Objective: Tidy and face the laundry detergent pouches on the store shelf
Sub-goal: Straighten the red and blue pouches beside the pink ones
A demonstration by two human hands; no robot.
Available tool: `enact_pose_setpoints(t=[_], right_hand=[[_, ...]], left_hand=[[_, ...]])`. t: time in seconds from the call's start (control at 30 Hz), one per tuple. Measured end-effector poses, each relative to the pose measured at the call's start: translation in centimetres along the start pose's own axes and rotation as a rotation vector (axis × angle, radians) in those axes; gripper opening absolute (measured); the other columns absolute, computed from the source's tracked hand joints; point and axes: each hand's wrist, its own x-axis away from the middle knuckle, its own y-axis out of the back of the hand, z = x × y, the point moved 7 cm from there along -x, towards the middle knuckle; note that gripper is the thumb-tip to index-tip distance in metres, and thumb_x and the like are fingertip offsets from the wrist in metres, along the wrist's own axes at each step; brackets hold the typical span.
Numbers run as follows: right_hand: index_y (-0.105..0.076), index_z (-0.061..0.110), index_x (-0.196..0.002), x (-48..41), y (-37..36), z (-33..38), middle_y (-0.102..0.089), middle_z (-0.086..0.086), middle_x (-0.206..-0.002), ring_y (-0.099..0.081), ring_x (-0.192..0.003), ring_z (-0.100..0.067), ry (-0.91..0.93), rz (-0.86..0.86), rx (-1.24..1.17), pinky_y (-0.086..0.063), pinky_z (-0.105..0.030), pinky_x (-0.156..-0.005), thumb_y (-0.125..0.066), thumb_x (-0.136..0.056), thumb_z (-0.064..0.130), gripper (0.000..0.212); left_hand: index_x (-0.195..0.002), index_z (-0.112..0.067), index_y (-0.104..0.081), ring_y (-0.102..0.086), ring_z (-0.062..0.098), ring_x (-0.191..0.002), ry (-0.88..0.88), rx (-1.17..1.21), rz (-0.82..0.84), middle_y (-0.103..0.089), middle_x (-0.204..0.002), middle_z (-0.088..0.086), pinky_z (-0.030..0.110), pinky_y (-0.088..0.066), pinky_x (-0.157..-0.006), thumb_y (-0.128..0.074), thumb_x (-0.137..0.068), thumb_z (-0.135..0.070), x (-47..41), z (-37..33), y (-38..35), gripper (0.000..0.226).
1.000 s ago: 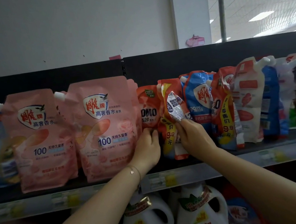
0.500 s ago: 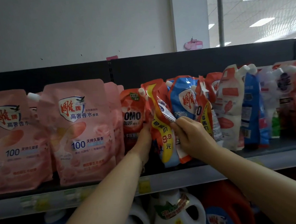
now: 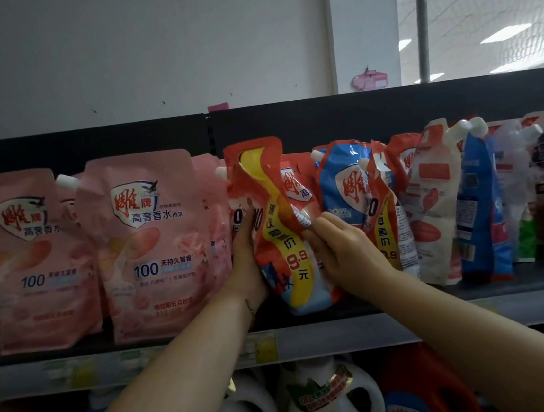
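1. Both hands are closed on one orange pouch (image 3: 277, 238). The left hand (image 3: 247, 269) grips its left edge, fingers mostly hidden behind it. The right hand (image 3: 346, 255) pinches the crumpled flap on its right edge.
2. That orange pouch is the change. A second ago it stood folded and edge-on, with a white back label showing. Now its printed front and yellow price band are turned outward, and its top has risen above the packs on either side. It is still twisted, and its foot leans right.
3. Just below the orange pouch runs the front rail of the shelf (image 3: 344, 335). The pouch's foot sits close behind it, so the pouch is on the shelf rather than carried clear.
4. Under the orange pouch, one level down, stand white jugs (image 3: 331, 401), untouched.
5. Left of the orange pouch, the big pink pouch (image 3: 154, 248) already faces front and stands upright. Nothing seems needed there.
6. Right of the orange pouch, a blue pouch (image 3: 342, 185) and a second price-band pouch (image 3: 383, 227) lean together, turned partly sideways.
7. Behind the orange pouch is the dark back panel (image 3: 355, 116).
8. My reading is that facing is largely done for this one pouch. It still needs flattening and setting straight, and the tilted row to its right remains.
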Motion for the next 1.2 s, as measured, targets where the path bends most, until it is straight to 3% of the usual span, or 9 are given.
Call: enact_pose_setpoints(t=[0.1,0.27,0.4,0.5,0.6,0.73,0.9,1.03,1.2], right_hand=[[-0.052,0.005,-0.082,0.0,-0.8,-1.4,-0.047,0.009,-0.081,-0.044,-0.064,-0.004,-0.131,0.061,-0.017,-0.039,-0.011,-0.058,-0.044,-0.098,0.025,0.027],[-0.045,0.028,-0.089,1.0,-3.2,-3.5,-0.048,0.020,-0.091,-0.051,-0.081,0.000,-0.394,0.287,-0.156,-0.043,-0.025,-0.075,-0.044,-0.100,0.025,0.012],[-0.058,0.025,-0.112,3.1,-5.6,-5.2,-0.060,0.006,-0.117,-0.056,-0.106,-0.013,-0.582,0.589,-0.169,-0.050,-0.037,-0.092,-0.048,-0.095,0.021,0.020],[-0.055,0.029,-0.108,2.9,-5.4,-6.0,-0.059,0.006,-0.115,-0.056,-0.106,-0.015,-0.697,0.552,-0.153,-0.049,-0.035,-0.092,-0.049,-0.094,0.017,0.021],[-0.046,0.036,-0.126,2.8,-6.0,-5.3,-0.054,0.010,-0.123,-0.052,-0.113,-0.012,-0.744,0.611,-0.396,-0.044,-0.033,-0.098,-0.057,-0.088,0.015,0.045],[-0.015,0.046,-0.131,3.3,-7.4,-4.4,-0.041,0.022,-0.122,-0.048,-0.112,-0.006,-0.762,0.761,-0.585,-0.043,-0.028,-0.099,-0.067,-0.084,0.016,0.076],[-0.011,0.041,-0.143,3.5,-7.4,-6.3,-0.048,0.013,-0.134,-0.050,-0.120,-0.009,-0.949,0.536,-0.688,-0.045,-0.031,-0.100,-0.091,-0.053,0.038,0.121],[-0.024,0.027,-0.141,4.2,-5.6,-7.3,-0.054,0.014,-0.116,-0.054,-0.106,-0.011,-1.050,0.246,-0.642,-0.047,-0.030,-0.089,-0.086,-0.064,0.024,0.099],[-0.029,0.028,-0.139,5.5,-3.6,-7.8,-0.052,0.013,-0.112,-0.052,-0.108,-0.017,-1.115,-0.021,-0.590,-0.047,-0.040,-0.090,-0.082,-0.071,0.019,0.087]], left_hand=[[-0.111,-0.016,-0.066,-0.072,0.024,-0.087,-0.074,-0.044,0.030,-0.072,-0.105,0.013,0.038,-0.053,-0.076,-0.037,-0.092,-0.060,-0.8,-1.1,0.4,0.055],[-0.112,-0.027,-0.068,-0.070,0.023,-0.095,-0.247,-0.186,-0.332,-0.073,-0.103,-0.002,0.044,-0.052,-0.090,-0.068,-0.053,-0.080,-1.5,-2.1,4.7,0.079],[-0.116,-0.029,-0.063,-0.064,0.020,-0.102,-0.267,-0.292,-0.409,-0.070,-0.108,-0.004,0.044,-0.049,-0.095,-0.062,-0.065,-0.076,-0.9,-1.5,6.5,0.070],[-0.122,-0.026,-0.060,-0.061,0.019,-0.108,-0.282,-0.360,-0.423,-0.067,-0.114,-0.006,0.043,-0.046,-0.098,-0.054,-0.062,-0.086,-1.3,-1.4,7.1,0.085],[-0.130,-0.019,-0.053,-0.056,0.019,-0.115,-0.313,-0.444,-0.451,-0.062,-0.123,-0.003,0.036,-0.043,-0.100,-0.045,-0.080,-0.074,-1.3,-1.5,6.7,0.075],[-0.123,-0.014,-0.052,-0.059,0.024,-0.109,-0.301,-0.520,-0.553,-0.063,-0.117,-0.001,0.044,-0.044,-0.100,-0.032,-0.066,-0.089,-1.0,-1.0,6.3,0.096],[-0.141,-0.013,-0.032,-0.047,0.019,-0.120,-0.271,-0.514,-0.465,-0.048,-0.128,-0.005,0.038,-0.037,-0.104,-0.029,-0.078,-0.079,-1.4,0.7,3.6,0.091],[-0.136,-0.026,-0.049,-0.060,0.018,-0.112,-0.117,-0.269,-0.089,-0.061,-0.128,0.001,0.038,-0.050,-0.093,-0.024,-0.086,-0.075,-2.8,2.6,2.4,0.074],[-0.123,-0.018,-0.056,-0.066,0.021,-0.102,-0.096,-0.289,0.003,-0.066,-0.117,0.007,0.032,-0.055,-0.077,-0.040,-0.098,-0.045,-3.1,2.9,2.5,0.040]])
